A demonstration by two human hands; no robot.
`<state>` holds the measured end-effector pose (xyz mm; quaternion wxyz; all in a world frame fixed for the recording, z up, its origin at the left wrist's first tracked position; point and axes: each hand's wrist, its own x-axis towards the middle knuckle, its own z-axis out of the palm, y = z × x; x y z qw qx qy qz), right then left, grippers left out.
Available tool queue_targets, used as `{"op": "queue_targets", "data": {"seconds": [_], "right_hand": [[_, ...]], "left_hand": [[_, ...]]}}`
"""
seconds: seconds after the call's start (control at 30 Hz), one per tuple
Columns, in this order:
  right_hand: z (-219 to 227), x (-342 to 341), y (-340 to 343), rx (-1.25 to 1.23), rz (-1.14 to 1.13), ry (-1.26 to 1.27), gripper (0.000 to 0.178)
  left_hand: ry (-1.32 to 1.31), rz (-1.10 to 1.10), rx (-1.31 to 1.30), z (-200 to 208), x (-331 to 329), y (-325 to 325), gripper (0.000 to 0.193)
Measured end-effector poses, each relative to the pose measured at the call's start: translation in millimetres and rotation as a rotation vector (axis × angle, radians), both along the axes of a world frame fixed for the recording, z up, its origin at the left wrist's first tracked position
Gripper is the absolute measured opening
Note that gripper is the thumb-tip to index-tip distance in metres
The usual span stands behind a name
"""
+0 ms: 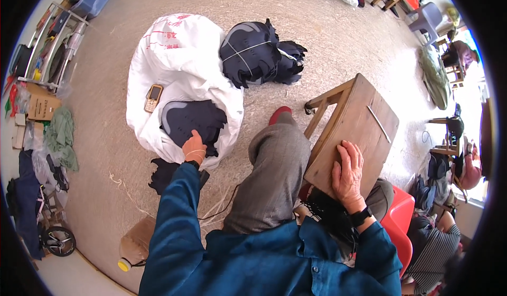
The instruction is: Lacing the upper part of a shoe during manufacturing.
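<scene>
My left hand [194,149] reaches onto a stack of dark navy cut fabric pieces [191,120] with ragged edges and a grey curved band. Its index finger is stretched out and touches the top piece; a thin band runs across the hand. The stack lies on a white sack [182,63]. On the same sack rests a gold keypad phone [153,98]. My right hand [347,170] lies flat, fingers stretched, on the near end of a small wooden table [364,119]. A thin pale stick [378,123] lies on that tabletop.
Beyond the sack sit tied bundles of dark fabric [251,53]. A large bottle with a yellow cap [124,264] lies at lower left. A red plastic chair [400,224] stands at right, near a person in striped clothing [433,248]. A metal rack [55,45] lines the left wall.
</scene>
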<state>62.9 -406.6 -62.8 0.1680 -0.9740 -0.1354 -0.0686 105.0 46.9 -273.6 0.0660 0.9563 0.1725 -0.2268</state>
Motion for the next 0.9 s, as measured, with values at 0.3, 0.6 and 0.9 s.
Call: {"op": "queue_targets", "data": {"seconds": [0.3, 0.6, 0.9], "right_hand": [[4.4, 0.3, -2.1, -0.006, -0.014, 0.019, 0.049], [8.2, -3.5, -1.0, 0.054, 0.003, -0.056, 0.048], [52.2, -5.8, 0.6, 0.581, -0.032, 0.034, 0.06]], "left_hand": [[-0.138, -0.132, -0.059, -15.0, 13.1, 34.1, 0.022], [-0.733, -0.218, -0.505, 163.6, 66.1, 48.9, 0.025], [-0.245, -0.294, -1.476, 432.6, 25.5, -128.8, 0.026]]}}
